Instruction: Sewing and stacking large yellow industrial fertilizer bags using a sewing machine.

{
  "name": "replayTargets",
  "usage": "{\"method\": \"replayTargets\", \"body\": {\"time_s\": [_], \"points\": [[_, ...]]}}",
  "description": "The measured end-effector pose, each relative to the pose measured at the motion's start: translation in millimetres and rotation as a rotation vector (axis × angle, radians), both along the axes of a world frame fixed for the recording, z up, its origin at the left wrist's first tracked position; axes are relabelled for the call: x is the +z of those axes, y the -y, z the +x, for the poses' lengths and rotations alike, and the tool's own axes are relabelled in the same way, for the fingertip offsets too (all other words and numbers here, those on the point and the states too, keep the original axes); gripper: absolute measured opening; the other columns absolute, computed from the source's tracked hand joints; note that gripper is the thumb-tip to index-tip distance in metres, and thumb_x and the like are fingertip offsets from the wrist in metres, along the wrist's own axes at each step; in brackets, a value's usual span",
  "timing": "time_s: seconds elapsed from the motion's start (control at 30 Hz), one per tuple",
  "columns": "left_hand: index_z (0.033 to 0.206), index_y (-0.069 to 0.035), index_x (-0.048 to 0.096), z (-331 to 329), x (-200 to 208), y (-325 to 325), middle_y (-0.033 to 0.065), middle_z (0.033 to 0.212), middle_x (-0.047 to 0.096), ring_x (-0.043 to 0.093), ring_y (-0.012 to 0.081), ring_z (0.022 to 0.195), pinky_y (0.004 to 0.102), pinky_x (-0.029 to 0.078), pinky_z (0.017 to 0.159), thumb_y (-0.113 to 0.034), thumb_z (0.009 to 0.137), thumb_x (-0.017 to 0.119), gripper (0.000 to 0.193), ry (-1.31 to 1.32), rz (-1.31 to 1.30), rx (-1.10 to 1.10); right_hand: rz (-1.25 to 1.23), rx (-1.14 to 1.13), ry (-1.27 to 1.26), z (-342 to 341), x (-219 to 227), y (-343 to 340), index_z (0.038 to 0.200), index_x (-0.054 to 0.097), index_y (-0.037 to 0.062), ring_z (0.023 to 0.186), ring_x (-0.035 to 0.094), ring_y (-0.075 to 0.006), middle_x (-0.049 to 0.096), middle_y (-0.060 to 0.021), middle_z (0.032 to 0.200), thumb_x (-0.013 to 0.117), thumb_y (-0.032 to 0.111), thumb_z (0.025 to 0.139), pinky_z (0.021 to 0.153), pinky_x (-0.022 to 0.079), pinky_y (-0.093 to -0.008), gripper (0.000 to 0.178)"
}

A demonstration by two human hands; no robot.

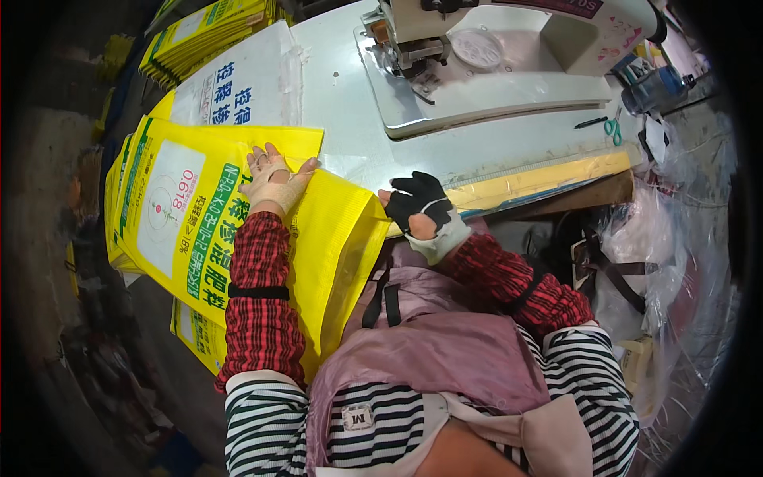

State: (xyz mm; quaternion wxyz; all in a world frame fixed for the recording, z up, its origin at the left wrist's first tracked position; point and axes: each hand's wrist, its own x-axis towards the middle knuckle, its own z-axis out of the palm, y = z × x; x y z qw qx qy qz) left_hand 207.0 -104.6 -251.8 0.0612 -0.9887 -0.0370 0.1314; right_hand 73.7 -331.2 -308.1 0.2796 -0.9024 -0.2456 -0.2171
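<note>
While the left forearm hides part of its print, a yellow printed bag (338, 207) lies at the near left of the surface (342, 151), its near part reaching past the edge. The left hand (274, 183), wrapped at the palm, rests on it with fingers spread wide, gripping nothing. The right hand (421, 211), in a dark fingerless glove, is beside the bag's right edge, fingers partly bent; whether it pinches that edge I cannot tell. More yellow bags (117, 238) lie underneath, mostly covered. On the far side, the picture's border cuts off both a sewing machine (576, 44) at right and a yellow stack (203, 44) at left. The dark floor at far left is hard to make out.
</note>
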Motion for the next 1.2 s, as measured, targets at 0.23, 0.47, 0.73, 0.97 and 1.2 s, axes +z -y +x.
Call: {"method": "replayTargets", "body": {"time_s": [0.23, 0.47, 0.73, 0.97, 1.2], "points": [[0.147, -0.005, 0.015, -8, -5, -19, 0.0183, 0.153, 0.011, 0.010, 0.0297, 0.143, 0.0628, 0.020, 0.105, -0.075, 0.076, 0.044, 0.104, 0.051, -0.012, 0.018, 0.336, 0.090, -0.031, 10, 85, -33, 0.122, 0.054, 0.0018, 0.107, 0.052, -0.0343, 0.056, -0.0167, 0.117, 0.058, 0.007, 0.079, 0.091, 0.042, -0.0426, 0.044], [0.148, -0.006, 0.009, -12, 8, -5, 0.0154, 0.155, 0.007, 0.005, 0.0270, 0.144, 0.0630, 0.012, 0.107, -0.076, 0.077, 0.042, 0.105, 0.005, -0.055, 0.012, 0.927, 0.100, -0.734, -11, -13, -27, 0.107, 0.063, 0.0039, 0.091, 0.063, -0.0297, 0.064, -0.0178, 0.100, 0.060, 0.011, 0.081, 0.076, 0.051, -0.0351, 0.026], [0.132, 0.003, 0.041, -65, 2, -85, 0.0263, 0.137, 0.039, 0.035, 0.0392, 0.129, 0.0441, 0.029, 0.106, -0.039, 0.079, 0.067, 0.073, 0.344, -0.369, -0.211, 0.049, 0.051, -0.030, -28, 2, -20, 0.111, 0.061, 0.0041, 0.105, 0.058, -0.0338, 0.062, -0.0162, 0.111, 0.054, 0.010, 0.084, 0.092, 0.045, -0.0399, 0.029], [0.123, 0.005, 0.048, -271, -14, -179, 0.0235, 0.115, 0.056, 0.054, 0.0355, 0.105, 0.0442, 0.044, 0.091, -0.016, 0.077, 0.070, 0.055, 0.676, -0.612, 0.657, 0.502, -0.083, -0.575, -20, 4, -27, 0.114, 0.057, -0.0002, 0.099, 0.055, -0.0370, 0.060, -0.0194, 0.104, 0.073, 0.017, 0.069, 0.085, 0.045, -0.0420, 0.051], [0.115, 0.002, 0.056, -367, -34, -115, 0.0146, 0.102, 0.065, 0.063, 0.0260, 0.089, 0.0346, 0.049, 0.077, -0.012, 0.090, 0.053, 0.029, 0.351, -1.505, 0.911, 0.028, -0.127, -0.381, -11, 46, -39, 0.112, 0.057, -0.0005, 0.098, 0.058, -0.0375, 0.062, -0.0211, 0.105, 0.076, 0.015, 0.068, 0.083, 0.047, -0.0404, 0.050]]}}
